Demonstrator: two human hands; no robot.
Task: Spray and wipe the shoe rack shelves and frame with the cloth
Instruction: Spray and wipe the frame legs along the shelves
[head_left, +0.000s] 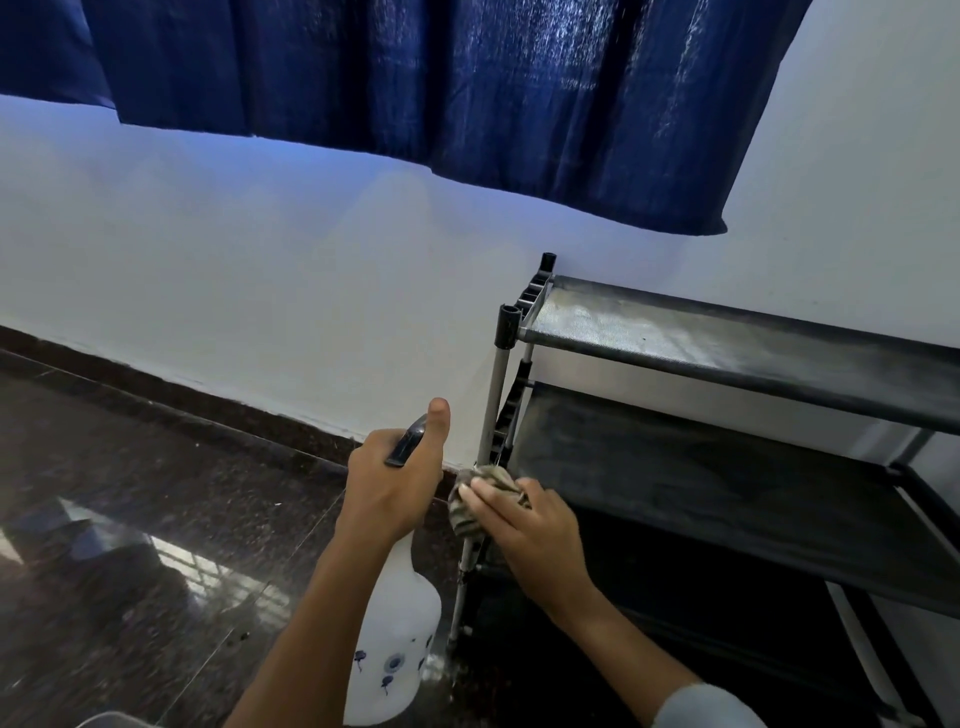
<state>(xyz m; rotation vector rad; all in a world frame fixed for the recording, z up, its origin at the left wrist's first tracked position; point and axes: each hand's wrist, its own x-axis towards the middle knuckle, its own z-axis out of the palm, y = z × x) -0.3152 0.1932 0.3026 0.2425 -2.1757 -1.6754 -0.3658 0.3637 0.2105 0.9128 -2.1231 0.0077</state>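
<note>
1. Gripping: right hand (524, 525) fingers (488, 501) pressed together over a crumpled grey-brown striped cloth (480, 499), clamping it around the grey metal front-left post (488, 410) of the rack, about level with the middle shelf.
2. Left hand (387, 483) fingers wrapped around the neck of a translucent white plastic spray bottle with small blue flower prints (395, 639); thumb up along the dark blue trigger head (410, 441). Whether the trigger is squeezed: can't tell.
3. Bottle hangs just left of the post, apart from it. Liquid level not readable through the plastic.
4. Black fabric-shelved shoe rack with grey tube frame (727, 467) stands against the white wall (260, 286), no shoes on it.
5. Progress, my read: top shelf (675, 332) shows a pale streaky sheen on its left part, likely sprayed or dusty, can't say which. Middle shelf (701, 467) looks matte and dull. Frame wipe underway on one post; lower post, other posts and bottom tier probably left.
</note>
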